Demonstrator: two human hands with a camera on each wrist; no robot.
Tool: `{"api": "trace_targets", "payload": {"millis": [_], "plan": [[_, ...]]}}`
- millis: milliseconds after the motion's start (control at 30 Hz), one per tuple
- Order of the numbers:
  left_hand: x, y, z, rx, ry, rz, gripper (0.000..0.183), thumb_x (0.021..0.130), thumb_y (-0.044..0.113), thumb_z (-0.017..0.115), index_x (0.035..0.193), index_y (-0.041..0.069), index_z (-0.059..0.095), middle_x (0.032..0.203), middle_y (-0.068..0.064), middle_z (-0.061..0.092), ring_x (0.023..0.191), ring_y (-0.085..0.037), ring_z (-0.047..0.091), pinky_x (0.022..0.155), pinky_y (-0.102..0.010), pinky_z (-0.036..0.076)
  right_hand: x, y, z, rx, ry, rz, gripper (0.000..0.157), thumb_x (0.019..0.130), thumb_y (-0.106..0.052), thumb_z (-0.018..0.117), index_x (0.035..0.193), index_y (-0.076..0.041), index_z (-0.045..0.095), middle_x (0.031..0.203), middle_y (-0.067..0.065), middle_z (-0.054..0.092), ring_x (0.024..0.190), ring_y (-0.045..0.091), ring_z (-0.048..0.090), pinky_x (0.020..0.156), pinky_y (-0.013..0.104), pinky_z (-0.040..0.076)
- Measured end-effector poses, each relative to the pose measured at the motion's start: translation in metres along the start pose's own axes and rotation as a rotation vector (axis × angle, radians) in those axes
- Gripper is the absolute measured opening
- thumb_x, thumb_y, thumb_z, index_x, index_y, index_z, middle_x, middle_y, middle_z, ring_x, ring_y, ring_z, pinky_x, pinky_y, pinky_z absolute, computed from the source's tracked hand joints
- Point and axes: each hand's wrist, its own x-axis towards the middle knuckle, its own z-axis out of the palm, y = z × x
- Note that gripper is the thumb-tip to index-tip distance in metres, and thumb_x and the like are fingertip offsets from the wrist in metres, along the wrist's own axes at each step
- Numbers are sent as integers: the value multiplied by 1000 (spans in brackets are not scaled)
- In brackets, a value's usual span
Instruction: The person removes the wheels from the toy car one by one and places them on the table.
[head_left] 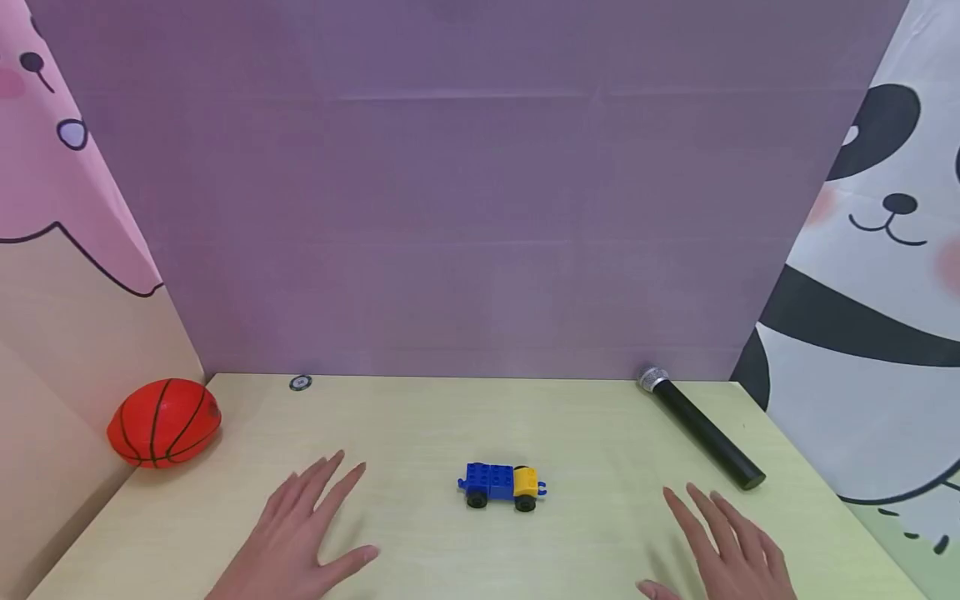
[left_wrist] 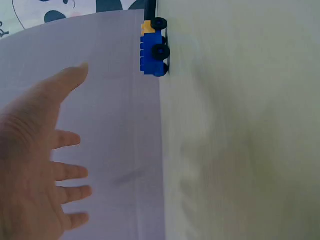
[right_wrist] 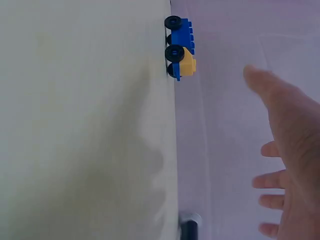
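Note:
A blue and yellow toy truck with black wheels stands on the pale wooden table, its yellow cab facing right. To its left my left hand hovers over the table with fingers spread and nothing in them. My right hand is at the lower right, fingers extended and apart, also holding nothing. Both wrist views show the toy truck well beyond the thumb. Just past the right fingertips lies a black microphone with a silver head, slanting toward the back.
A red ball with black basketball lines sits at the table's left edge. Near the back edge lies a small round chip. A purple backdrop rises behind the table, with cartoon-printed panels at both sides.

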Motion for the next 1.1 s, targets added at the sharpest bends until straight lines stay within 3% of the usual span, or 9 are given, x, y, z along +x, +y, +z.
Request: {"api": "trace_targets", "payload": {"millis": [67, 167, 233, 400, 500, 600, 733, 833, 1100], "plan": [[12, 4, -1, -128, -57, -69, 76, 90, 63, 71, 150, 19, 54, 151, -7, 51, 135, -34, 50, 107, -60, 40, 9, -2, 2, 85, -20, -8, 84, 74, -52, 86, 144, -18, 56, 131, 9, 60, 120, 32, 52, 84, 59, 43], [28, 9, 5, -293, -115, -165, 66, 91, 58, 73, 145, 23, 58, 146, 4, 55, 134, -27, 53, 104, -56, 45, 22, -6, 8, 207, -73, -6, 61, 76, -30, 91, 128, -11, 65, 117, 2, 66, 104, 27, 60, 77, 51, 50], [39, 11, 12, -404, -142, -191, 62, 92, 55, 74, 144, 24, 59, 143, 9, 56, 133, -22, 53, 103, -53, 47, 30, -12, 14, 291, -129, 42, 45, 80, -23, 89, 119, -11, 70, 110, -5, 67, 98, 20, 63, 76, 42, 53], [65, 16, 36, -625, -217, -136, 61, 95, 48, 73, 144, 15, 59, 140, 0, 61, 128, -25, 56, 103, -55, 46, 51, -34, 30, 507, -348, 260, 21, 94, -25, 79, 110, -16, 71, 101, -14, 65, 94, 9, 61, 78, 32, 53], [78, 23, 51, -713, -238, -81, 61, 97, 44, 73, 144, 8, 58, 140, -10, 61, 127, -32, 56, 104, -59, 45, 61, -47, 42, 608, -405, 320, 14, 95, -21, 77, 106, -14, 70, 95, -13, 65, 90, 7, 61, 78, 31, 52], [89, 30, 64, -780, -252, -68, 59, 98, 39, 73, 143, 6, 57, 138, -13, 62, 123, -34, 58, 103, -57, 46, 68, -57, 54, 666, -406, 329, 10, 94, -17, 77, 101, -14, 70, 89, -12, 65, 85, 6, 60, 76, 30, 51], [97, 37, 80, -834, -266, -105, 56, 98, 34, 74, 143, 4, 57, 133, -15, 63, 118, -33, 61, 101, -51, 49, 73, -67, 64, 684, -413, 350, 10, 93, -18, 78, 98, -14, 70, 84, -11, 63, 81, 7, 59, 73, 28, 51], [100, 40, 89, -837, -270, -127, 55, 96, 31, 75, 141, 3, 59, 132, -15, 64, 118, -33, 60, 100, -51, 49, 76, -73, 69, 679, -427, 376, 14, 91, -20, 80, 97, -13, 70, 83, -9, 63, 81, 10, 60, 71, 27, 51], [104, 48, 101, -825, -282, -101, 52, 96, 25, 77, 137, -1, 61, 130, -13, 65, 116, -31, 62, 100, -50, 51, 81, -86, 78, 604, -500, 435, 20, 85, -20, 86, 94, -11, 70, 81, -5, 61, 76, 14, 54, 68, 27, 50]]}}
